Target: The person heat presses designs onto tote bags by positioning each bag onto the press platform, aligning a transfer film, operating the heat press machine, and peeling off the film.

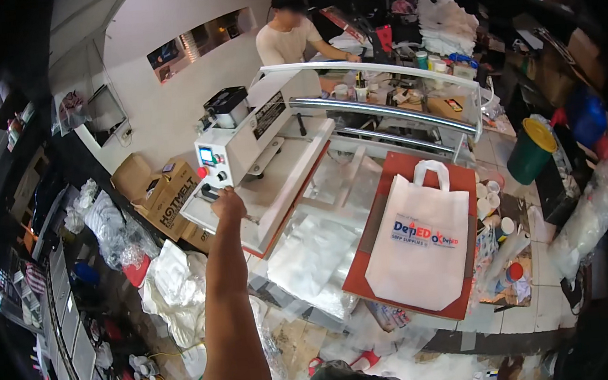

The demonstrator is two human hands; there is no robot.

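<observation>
My left hand (229,204) reaches forward at the end of a bare arm and closes on the black handle (210,192) at the front of a white heat press (243,148). Just above the hand is the press's control panel, with a small lit screen (207,155) and a red knob. The press head stands over the left platen. On the right platen, a red-brown pad (357,275) carries a white tote bag (414,274), lying flat with its handles away from me and a blue and red print. My right hand does not show.
Chrome rails (383,112) run across the press frame. Between the platens lies a stack of clear plastic-wrapped sheets (312,250). Cardboard boxes (165,194) and plastic bags crowd the left. A co-worker (290,30) stands behind the press; a green bin (526,154) with a yellow lid is at right.
</observation>
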